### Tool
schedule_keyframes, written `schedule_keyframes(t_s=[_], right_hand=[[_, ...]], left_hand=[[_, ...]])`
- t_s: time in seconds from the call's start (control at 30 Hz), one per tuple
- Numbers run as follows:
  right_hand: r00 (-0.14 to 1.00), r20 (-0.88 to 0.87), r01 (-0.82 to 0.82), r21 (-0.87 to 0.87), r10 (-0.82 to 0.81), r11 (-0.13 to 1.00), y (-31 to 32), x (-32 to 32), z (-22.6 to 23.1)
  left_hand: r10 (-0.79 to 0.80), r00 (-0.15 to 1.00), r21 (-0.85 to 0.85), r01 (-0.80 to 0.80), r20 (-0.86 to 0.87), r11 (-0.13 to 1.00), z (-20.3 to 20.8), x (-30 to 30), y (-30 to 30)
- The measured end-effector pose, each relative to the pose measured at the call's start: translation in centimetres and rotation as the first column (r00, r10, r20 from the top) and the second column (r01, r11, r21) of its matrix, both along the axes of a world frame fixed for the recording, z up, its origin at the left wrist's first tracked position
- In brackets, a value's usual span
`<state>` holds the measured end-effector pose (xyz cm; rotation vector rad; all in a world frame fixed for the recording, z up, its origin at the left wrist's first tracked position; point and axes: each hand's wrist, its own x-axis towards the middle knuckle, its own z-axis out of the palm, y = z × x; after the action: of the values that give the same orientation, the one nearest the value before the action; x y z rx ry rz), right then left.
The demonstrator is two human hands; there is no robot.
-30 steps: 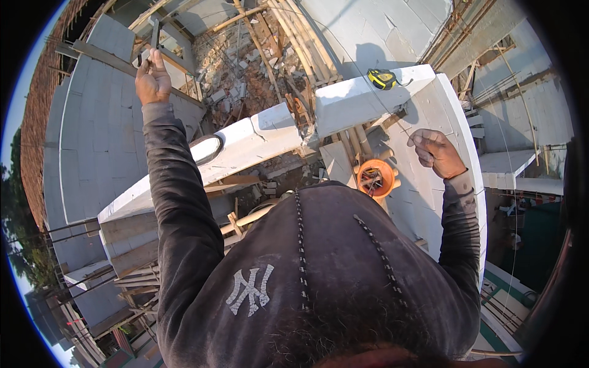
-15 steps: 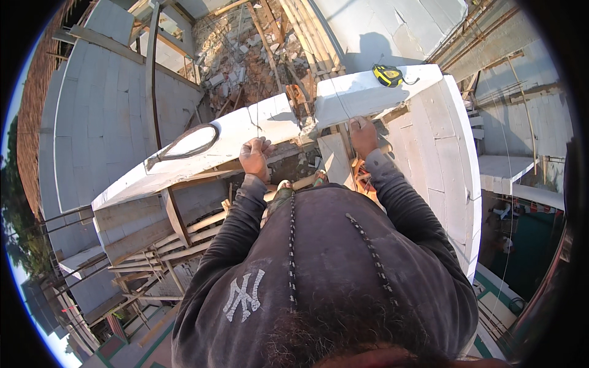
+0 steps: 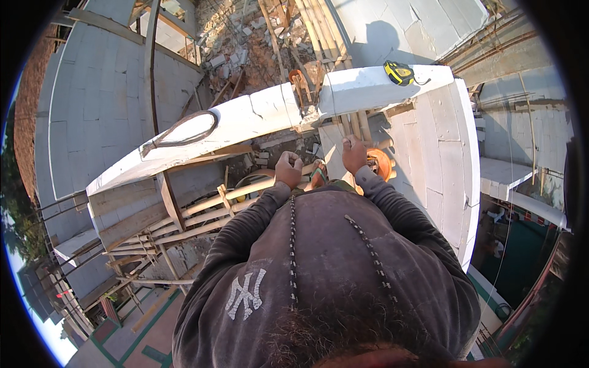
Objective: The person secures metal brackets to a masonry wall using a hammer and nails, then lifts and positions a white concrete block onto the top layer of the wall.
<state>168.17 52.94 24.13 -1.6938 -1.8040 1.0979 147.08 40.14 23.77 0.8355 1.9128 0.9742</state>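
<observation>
My left hand [image 3: 288,170] is closed, its fingers curled together, on the near side of the white block wall [image 3: 362,88]. To its right my right hand [image 3: 354,153] is closed in a pinch. A thin dark string [image 3: 332,98] crosses the wall top and runs down toward my right hand. Another thin line comes over the wall toward my left hand; its end there is hard to make out. A yellow and black tape measure [image 3: 399,73] lies on the wall at the right. On the left part rests a loop of dark wire [image 3: 211,127].
Bamboo poles [image 3: 202,216] form scaffolding below at the left. A round orange object [image 3: 381,163] sits below my right hand. Broken block rubble [image 3: 230,52] covers the ground beyond the wall. A white block wall [image 3: 437,144] extends toward me on the right.
Both hands have drawn back from the wall toward my body, the left also moving rightward, so they are closer together. The view has shifted slightly. The tape measure still lies on the wall.
</observation>
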Motion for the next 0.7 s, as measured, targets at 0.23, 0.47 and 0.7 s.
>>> schedule_keyframes(t_s=[0.23,0.47,0.7], right_hand=[[0.990,-0.143,-0.041,-0.244,0.005,0.969,-0.1,-0.4,-0.7],[0.993,-0.091,-0.089,-0.203,0.071,0.975,0.6,-1.8,-0.9],[0.985,-0.123,0.092,-0.232,-0.123,0.968,1.2,-2.6,-3.0]], left_hand=[[-0.045,0.999,0.119,0.047,-0.016,0.992,1.1,0.5,1.6],[0.029,0.995,0.055,-0.034,0.092,0.998,0.7,0.4,3.8],[-0.040,0.998,-0.086,0.045,0.053,0.995,-0.9,0.2,5.4]])
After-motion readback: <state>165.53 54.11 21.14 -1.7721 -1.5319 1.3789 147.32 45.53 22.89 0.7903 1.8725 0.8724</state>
